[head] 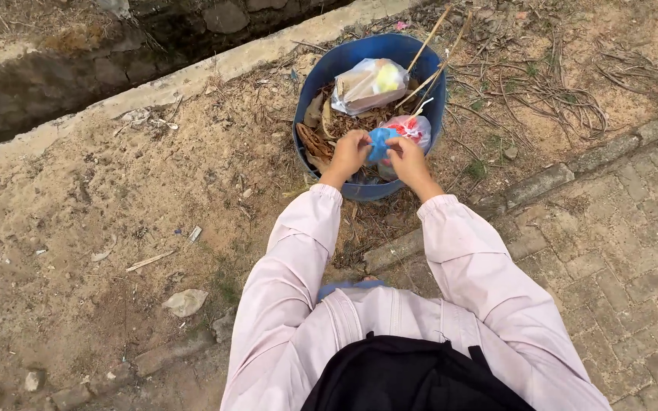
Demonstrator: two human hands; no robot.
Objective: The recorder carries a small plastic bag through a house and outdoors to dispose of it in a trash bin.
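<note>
Bin (310, 114) crammed: bags (367, 84), sticks (428, 38) block; sand (100, 190) open.

Both arms stretched forward and down from the shoulders, converging toward the middle. Long pale pink sleeves, gathered at the cuffs, covering both forearms to the wrists. Elbows bent slightly and spread wider than the hands. Left hand (349, 153) bare, knuckles up, fingers curled inward in a pinch. Right hand (407, 157) bare, close beside the left, fingers likewise curled in and closed around something held between the two. Wrists roughly level, backs of both hands facing up. Fingertips themselves tucked under and mostly hidden from view.
</note>
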